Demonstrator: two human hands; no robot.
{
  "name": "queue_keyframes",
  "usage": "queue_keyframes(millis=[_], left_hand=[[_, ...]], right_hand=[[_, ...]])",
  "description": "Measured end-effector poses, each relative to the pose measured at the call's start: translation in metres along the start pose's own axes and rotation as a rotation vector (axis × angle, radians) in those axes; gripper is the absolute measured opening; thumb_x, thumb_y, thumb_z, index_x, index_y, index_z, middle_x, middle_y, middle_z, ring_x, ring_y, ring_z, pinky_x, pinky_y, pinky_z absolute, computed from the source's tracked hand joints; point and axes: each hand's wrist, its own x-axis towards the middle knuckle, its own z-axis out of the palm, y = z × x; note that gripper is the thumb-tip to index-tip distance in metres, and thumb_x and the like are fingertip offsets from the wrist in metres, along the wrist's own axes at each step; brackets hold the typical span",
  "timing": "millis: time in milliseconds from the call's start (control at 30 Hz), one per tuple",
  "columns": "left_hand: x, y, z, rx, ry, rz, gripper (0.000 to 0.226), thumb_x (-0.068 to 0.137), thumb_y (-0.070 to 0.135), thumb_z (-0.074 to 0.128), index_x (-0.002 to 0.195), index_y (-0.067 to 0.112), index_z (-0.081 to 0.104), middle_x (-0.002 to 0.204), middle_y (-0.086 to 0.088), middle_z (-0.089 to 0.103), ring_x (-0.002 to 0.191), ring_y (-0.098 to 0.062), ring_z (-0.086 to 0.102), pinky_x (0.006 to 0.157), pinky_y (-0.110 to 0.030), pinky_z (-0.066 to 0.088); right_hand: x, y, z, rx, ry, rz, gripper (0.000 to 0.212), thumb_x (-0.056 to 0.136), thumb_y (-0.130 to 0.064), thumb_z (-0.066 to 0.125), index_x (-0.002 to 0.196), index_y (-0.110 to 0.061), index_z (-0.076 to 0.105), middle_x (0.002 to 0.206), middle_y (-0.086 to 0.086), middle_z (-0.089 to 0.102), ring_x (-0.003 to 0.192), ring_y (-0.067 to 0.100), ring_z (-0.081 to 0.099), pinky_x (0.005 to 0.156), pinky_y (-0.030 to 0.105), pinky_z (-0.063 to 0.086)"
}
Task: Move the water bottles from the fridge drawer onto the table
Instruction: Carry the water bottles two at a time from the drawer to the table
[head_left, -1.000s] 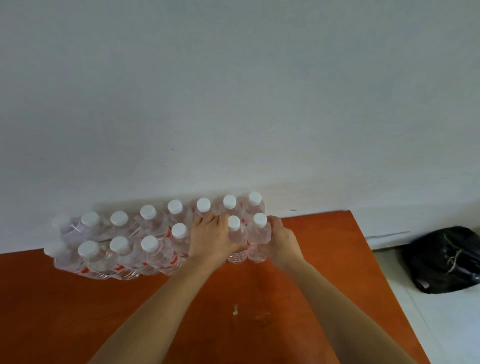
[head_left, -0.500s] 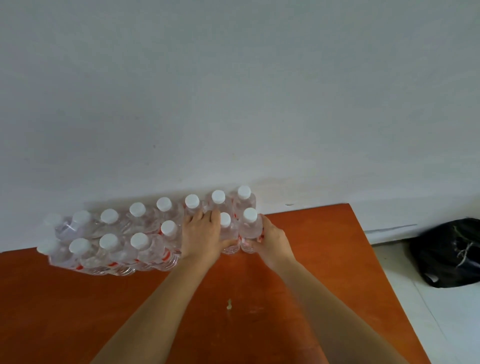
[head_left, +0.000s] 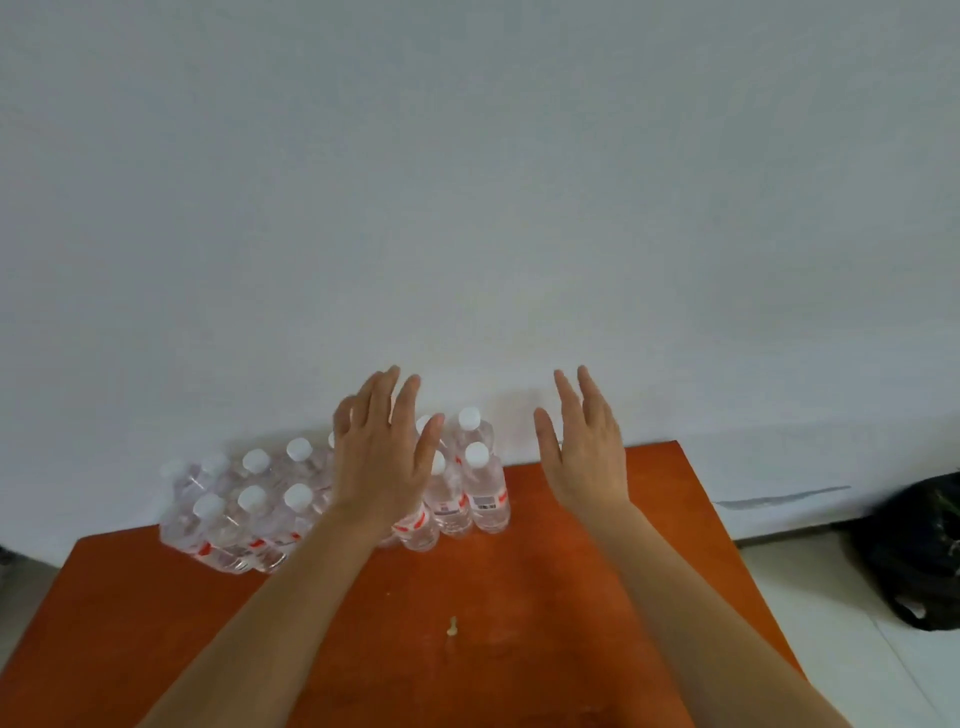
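Clear plastic water bottles (head_left: 270, 512) with white caps and red-and-white labels stand upright in two rows on the orange-brown wooden surface (head_left: 519, 597). They are packed close together at its eleven o'clock part, hard against the plain white wall (head_left: 467, 208) behind. The bottles at the nine o'clock end of the group are blurred, so their labels cannot be read.

Over the middle of the group is the left hand (head_left: 382, 467), palm down, fingers straight and slightly spread, gripping nothing. It hides several caps, and whether it touches any bottle below it cannot be told. Its thumb points toward three o'clock, in front of the bottles at that end.

At the three o'clock end of the rows, two bottles stand one behind the other, fully in view, the nearer one showing a barcode on its label.

Beside them, clear of the bottles, the right hand (head_left: 587, 457) is raised over the twelve o'clock edge of the surface, fingers straight and relaxed, holding nothing. The two hands are well apart.

Toward six o'clock, between the forearms, a small pale speck (head_left: 452, 626) lies on the surface.

Beyond the three o'clock edge, a crumpled black plastic bag (head_left: 919, 551) sits on the pale tiled floor (head_left: 831, 623) near the wall.
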Motion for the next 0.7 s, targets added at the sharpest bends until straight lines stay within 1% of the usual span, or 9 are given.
queue_keyframes(millis=[67,100,233,300,433,500,567,633,700], left_hand=[[0.019,0.02,-0.023,0.014,0.044,0.041,0.057,0.101,0.049,0.033,0.144,0.013,0.044,0.153,-0.016,0.039,0.142,-0.035,0.034,0.112,-0.056,0.03],[0.027,0.031,-0.033,0.015,0.056,0.058,0.059,0.101,0.05,0.031,0.146,0.014,0.042,0.155,-0.017,0.036,0.144,-0.036,0.031,0.114,-0.057,0.028],[0.038,0.079,-0.054,-0.042,0.061,0.113,0.066,0.101,0.057,0.02,0.154,0.019,0.029,0.162,-0.016,0.02,0.15,-0.035,0.017,0.117,-0.06,0.019],[0.033,0.108,-0.054,-0.109,0.04,0.18,0.069,0.1,0.06,0.014,0.157,0.022,0.021,0.165,-0.014,0.01,0.152,-0.034,0.008,0.118,-0.062,0.015],[0.004,0.173,-0.049,-0.262,0.01,0.351,0.072,0.097,0.066,0.014,0.158,0.028,0.007,0.166,-0.01,-0.006,0.153,-0.032,-0.005,0.118,-0.064,0.008],[-0.015,0.21,-0.051,-0.343,-0.007,0.432,0.072,0.097,0.066,0.015,0.158,0.03,0.005,0.166,-0.009,-0.009,0.152,-0.031,-0.008,0.118,-0.064,0.006],[-0.038,0.251,-0.06,-0.414,-0.029,0.529,0.072,0.098,0.065,0.015,0.158,0.029,0.003,0.166,-0.009,-0.01,0.152,-0.032,-0.01,0.118,-0.064,0.006],[-0.065,0.296,-0.078,-0.485,-0.056,0.64,0.072,0.098,0.065,0.012,0.158,0.027,0.0,0.165,-0.01,-0.012,0.152,-0.032,-0.01,0.118,-0.064,0.007],[-0.096,0.342,-0.103,-0.549,-0.075,0.758,0.075,0.096,0.067,0.007,0.158,0.027,0.001,0.165,-0.011,-0.011,0.152,-0.033,-0.01,0.118,-0.064,0.007]], right_hand=[[0.005,0.0,-0.034,-0.114,0.115,-0.048,0.058,0.106,-0.052,0.029,0.157,-0.024,0.024,0.166,0.01,0.014,0.154,0.028,0.012,0.123,0.044,0.014],[0.006,0.002,-0.051,-0.169,0.16,-0.06,0.059,0.106,-0.053,0.027,0.157,-0.024,0.024,0.167,0.011,0.012,0.154,0.028,0.009,0.124,0.046,0.011],[-0.018,0.017,-0.123,-0.338,0.289,-0.04,0.063,0.104,-0.055,0.03,0.157,-0.022,0.029,0.166,0.014,0.013,0.154,0.031,0.007,0.123,0.054,0.013],[-0.047,0.031,-0.154,-0.44,0.326,0.05,0.065,0.103,-0.057,0.03,0.158,-0.023,0.026,0.167,0.014,0.009,0.154,0.03,0.004,0.123,0.054,0.011],[-0.123,0.056,-0.204,-0.617,0.377,0.329,0.073,0.1,-0.065,0.029,0.16,-0.026,0.012,0.167,0.013,0.001,0.154,0.031,-0.002,0.124,0.053,0.005],[-0.168,0.064,-0.228,-0.678,0.396,0.428,0.077,0.098,-0.068,0.028,0.16,-0.028,0.008,0.167,0.013,-0.001,0.154,0.031,-0.003,0.124,0.053,0.005],[-0.218,0.067,-0.257,-0.723,0.431,0.5,0.078,0.096,-0.069,0.028,0.16,-0.029,0.009,0.167,0.013,0.0,0.154,0.03,-0.003,0.124,0.053,0.006],[-0.272,0.068,-0.291,-0.776,0.48,0.583,0.078,0.096,-0.069,0.029,0.16,-0.029,0.009,0.167,0.012,-0.002,0.154,0.029,-0.005,0.124,0.053,0.006],[-0.329,0.064,-0.329,-0.824,0.559,0.679,0.078,0.097,-0.067,0.03,0.16,-0.03,0.005,0.167,0.011,-0.006,0.154,0.028,-0.008,0.124,0.052,0.004]])
